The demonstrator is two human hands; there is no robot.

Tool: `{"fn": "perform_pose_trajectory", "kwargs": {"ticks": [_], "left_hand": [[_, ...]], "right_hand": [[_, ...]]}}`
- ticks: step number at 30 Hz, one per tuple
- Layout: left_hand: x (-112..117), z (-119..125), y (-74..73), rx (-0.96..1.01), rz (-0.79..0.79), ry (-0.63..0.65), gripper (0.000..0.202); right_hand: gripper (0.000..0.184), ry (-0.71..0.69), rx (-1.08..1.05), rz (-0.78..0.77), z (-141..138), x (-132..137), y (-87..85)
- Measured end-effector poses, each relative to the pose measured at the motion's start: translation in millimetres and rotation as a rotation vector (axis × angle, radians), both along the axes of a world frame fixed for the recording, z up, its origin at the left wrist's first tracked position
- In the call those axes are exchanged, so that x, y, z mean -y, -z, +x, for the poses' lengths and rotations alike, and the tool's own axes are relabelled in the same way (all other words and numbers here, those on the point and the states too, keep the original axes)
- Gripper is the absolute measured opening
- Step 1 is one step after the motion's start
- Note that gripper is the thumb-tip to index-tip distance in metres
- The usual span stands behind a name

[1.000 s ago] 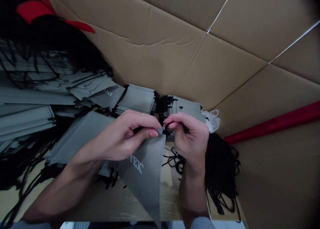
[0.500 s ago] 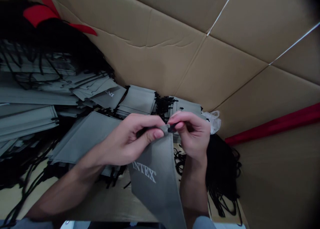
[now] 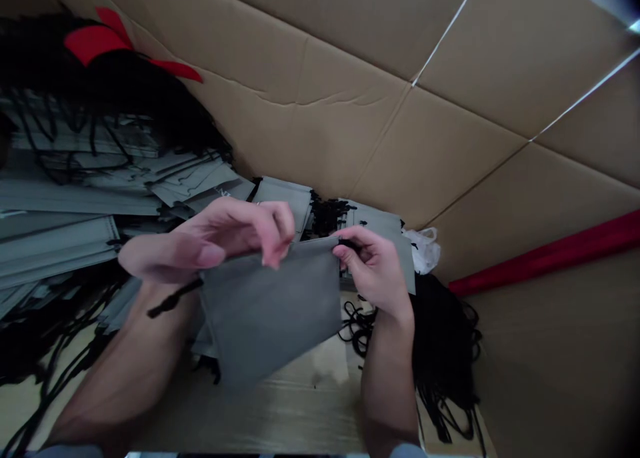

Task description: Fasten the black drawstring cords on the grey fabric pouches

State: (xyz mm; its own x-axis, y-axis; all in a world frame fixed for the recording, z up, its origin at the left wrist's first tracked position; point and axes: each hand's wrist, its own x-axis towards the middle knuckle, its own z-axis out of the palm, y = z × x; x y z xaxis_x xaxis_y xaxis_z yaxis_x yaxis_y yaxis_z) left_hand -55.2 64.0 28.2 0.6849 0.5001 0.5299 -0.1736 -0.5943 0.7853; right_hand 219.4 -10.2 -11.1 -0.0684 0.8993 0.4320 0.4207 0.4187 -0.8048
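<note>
A grey fabric drawstring pouch (image 3: pixel 275 311) hangs in front of me with its plain side showing. Its upper right corner, where a black cord is, is pinched in my right hand (image 3: pixel 375 265). My left hand (image 3: pixel 235 235) is at the pouch's upper left, thumb and bent fingers spread apart and nothing gripped between them. A short black cord end (image 3: pixel 173 300) sticks out from the pouch's left side, across my left forearm. The fingertips of my left hand overlap the pouch's top edge; whether they touch it I cannot tell.
Piles of grey pouches (image 3: pixel 75 185) with black cords fill the left side. More stacked pouches (image 3: pixel 287 195) stand at the back against a cardboard wall (image 3: pixel 310 125). A bundle of black cords (image 3: pixel 445 351) lies on the right, near a crumpled clear plastic bag (image 3: pixel 425 248) and a red strip (image 3: pixel 550 251).
The pouch has turned, so its INTEX print no longer shows. My left hand has let go of the top edge, moved left and spread its fingers. My right hand keeps its pinch.
</note>
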Motion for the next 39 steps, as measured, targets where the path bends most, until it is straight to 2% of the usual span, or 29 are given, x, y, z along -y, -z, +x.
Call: {"fn": "perform_pose_trajectory", "kwargs": {"ticks": [2, 3, 6, 8, 11, 14, 16, 18, 21, 26, 30, 39], "left_hand": [[6, 3, 1.2, 0.011, -0.090, -0.024, 0.036], [10, 5, 2.2, -0.031, -0.077, -0.052, 0.032], [21, 18, 6.0, -0.269, 0.007, -0.107, 0.045], [26, 26, 8.4, -0.309, 0.014, -0.136, 0.043], [31, 38, 10.0, -0.190, -0.054, -0.232, 0.023], [35, 47, 9.3, -0.091, -0.103, -0.270, 0.019], [38, 51, 9.1, -0.022, -0.129, -0.274, 0.018], [39, 53, 9.8, 0.045, -0.146, -0.276, 0.018], [40, 53, 11.9, 0.127, -0.120, -0.288, 0.011], [41, 51, 14.1, 0.117, -0.039, -0.323, 0.010], [42, 48, 13.9, 0.093, 0.093, -0.332, 0.002], [36, 42, 14.5, 0.099, 0.254, -0.287, 0.010]], "right_hand": [[0.011, 0.063, 0.044, 0.047, -1, 8, -6.3], [0.011, 0.076, 0.070, 0.057, -3, 12, -9.5], [0.009, 0.079, 0.141, 0.077, -13, 19, -16.5], [0.007, 0.079, 0.141, 0.107, -18, 20, -17.8], [0.019, 0.153, 0.036, 0.180, -24, 20, -15.6], [0.034, 0.239, -0.059, 0.292, -28, 18, -11.8], [0.033, 0.242, -0.069, 0.349, -31, 18, -10.8], [0.024, 0.237, -0.032, 0.372, -33, 20, -12.1], [0.011, 0.218, 0.040, 0.373, -36, 24, -17.4], [0.018, 0.195, 0.104, 0.393, -39, 33, -25.4], [0.016, 0.199, 0.075, 0.351, -37, 37, -26.6], [0.015, 0.150, 0.073, 0.233, -29, 43, -29.1]]}}
